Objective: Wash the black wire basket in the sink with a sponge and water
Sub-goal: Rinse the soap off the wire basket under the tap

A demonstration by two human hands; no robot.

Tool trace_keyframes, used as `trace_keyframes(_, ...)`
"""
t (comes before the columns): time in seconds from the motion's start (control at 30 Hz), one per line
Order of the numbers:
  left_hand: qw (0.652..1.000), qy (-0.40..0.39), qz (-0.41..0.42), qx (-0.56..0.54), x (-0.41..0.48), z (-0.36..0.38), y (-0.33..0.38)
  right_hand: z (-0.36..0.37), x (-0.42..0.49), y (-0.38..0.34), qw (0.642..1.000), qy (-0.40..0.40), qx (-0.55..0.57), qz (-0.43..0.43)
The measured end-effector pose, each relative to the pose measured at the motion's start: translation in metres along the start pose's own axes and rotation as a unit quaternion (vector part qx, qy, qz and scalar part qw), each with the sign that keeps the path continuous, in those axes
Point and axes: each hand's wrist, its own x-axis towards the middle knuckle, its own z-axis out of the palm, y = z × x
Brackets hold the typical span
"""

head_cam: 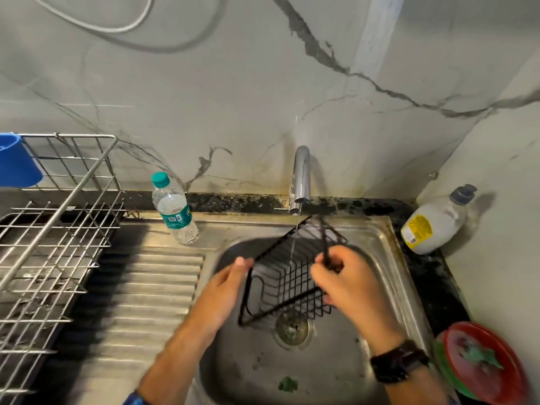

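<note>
Right up close: dark watch (399, 361) on the right wrist, scrap of blue sleeve (134, 400) on the left arm. Red plate (485, 372) at the worktop's near right edge with something green on it, can't tell what. Small green scrap (287, 383) sitting on the sink (388, 258) floor too.

Next up, drain (292, 327) in the middle of the basin, and held just above it, tilted, the black wire basket (287, 280). Left hand (230, 283) with fingers mostly straight and together, pressed against the basket's left rim, pretty blurry though. Right hand (342, 276) curled round a wire on the basket's right side, proper grip. Thin water stream (293, 244) landing on the basket's far end, straight from the tap (301, 173) at the sink's far rim.

Ribbed drainboard (146, 287) left of the basin. Metal dish rack (58, 244) along the worktop's left edge, blue cup (17, 162) hanging at its far left corner. Plastic water bottle (174, 207) with a teal cap standing at the drainboard's far edge. Pale detergent bottle (435, 220), yellow label, tipped into the worktop's far right corner.

Marble-look wall behind everything, with a white hose (117, 27) looping across the top.
</note>
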Motion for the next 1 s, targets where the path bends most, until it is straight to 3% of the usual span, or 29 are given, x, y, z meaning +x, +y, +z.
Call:
trace_keyframes(0.1, 0.995, -0.08, -0.055, -0.015, -0.011, 0.011, -0.004, 0.024, -0.007, -0.012, 0.981, -0.013, -0.176, -0.077)
trace_keyframes(0.23, 0.994, -0.112, -0.005, -0.015, -0.013, 0.026, 0.005, 0.037, -0.01, -0.005, 0.979, -0.014, -0.174, -0.102)
trace_keyframes(0.4, 0.994, -0.092, 0.047, 0.042, -0.004, 0.029, 0.0, 0.022, 0.001, 0.012, 0.991, 0.058, -0.074, -0.099)
trace_keyframes(0.57, 0.98, -0.098, 0.085, 0.153, 0.001, 0.027, -0.012, 0.008, 0.005, 0.021, 0.992, 0.038, 0.121, -0.006)
trace_keyframes(0.9, 0.951, -0.156, 0.143, 0.227, -0.015, 0.025, -0.012, 0.012, -0.013, 0.027, 0.982, -0.016, 0.188, 0.027)
trace_keyframes(0.93, 0.938, -0.163, 0.154, 0.266, -0.018, 0.021, -0.012, 0.009, -0.014, 0.029, 0.977, -0.011, 0.212, 0.036)
trace_keyframes(1.0, 0.867, -0.159, 0.21, 0.423, -0.021, 0.012, -0.012, 0.005, -0.013, 0.032, 0.964, -0.002, 0.259, 0.057)
